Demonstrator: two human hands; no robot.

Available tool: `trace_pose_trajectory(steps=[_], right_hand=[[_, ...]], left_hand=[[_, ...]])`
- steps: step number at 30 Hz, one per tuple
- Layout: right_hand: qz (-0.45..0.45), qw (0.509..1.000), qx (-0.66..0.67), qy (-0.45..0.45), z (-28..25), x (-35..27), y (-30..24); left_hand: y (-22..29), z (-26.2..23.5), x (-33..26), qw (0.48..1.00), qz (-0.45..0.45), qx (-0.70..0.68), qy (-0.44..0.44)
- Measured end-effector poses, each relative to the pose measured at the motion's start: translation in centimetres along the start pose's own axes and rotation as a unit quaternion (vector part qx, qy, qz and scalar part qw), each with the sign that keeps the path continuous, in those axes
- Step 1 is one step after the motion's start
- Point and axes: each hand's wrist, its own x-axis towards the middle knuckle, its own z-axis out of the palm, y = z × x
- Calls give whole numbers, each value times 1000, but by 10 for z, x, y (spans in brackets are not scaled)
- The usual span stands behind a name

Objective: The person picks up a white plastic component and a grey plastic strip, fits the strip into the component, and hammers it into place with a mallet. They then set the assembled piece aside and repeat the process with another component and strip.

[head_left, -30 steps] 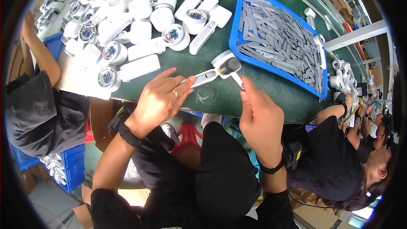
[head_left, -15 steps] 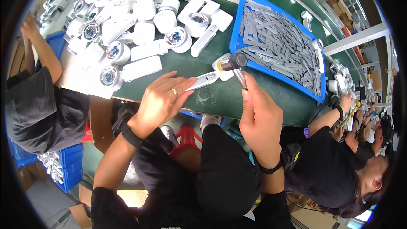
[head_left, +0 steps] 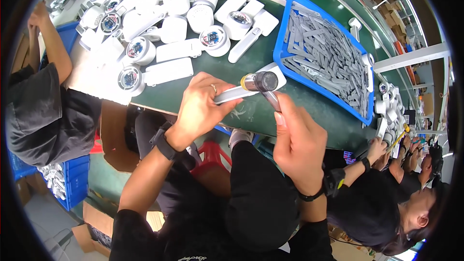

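A green bench fills the middle of a busy workshop. Nearest, a white device lies over its edge side, its handle held by the left hand, seemingly to steady it while leaving its wide end free. That hand pinches the handle between thumb and fingers; the right hand is curled tightly round a hammer, whose head overlaps the wide end (whether they touch, I cannot tell). Beyond, a blue tray keeps grey strips within reach, beside heaped devices.
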Motion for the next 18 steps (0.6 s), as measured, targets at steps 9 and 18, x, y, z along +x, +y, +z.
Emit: trace_pose_trajectory(steps=[9,18], right_hand=[[34,998,-37,-44,11,2,-1],[78,989,-79,-98,11,0,0]], left_hand=[[-2,3,2,1000,-13,-20,7],[0,3,3,1000,-5,-3,6]])
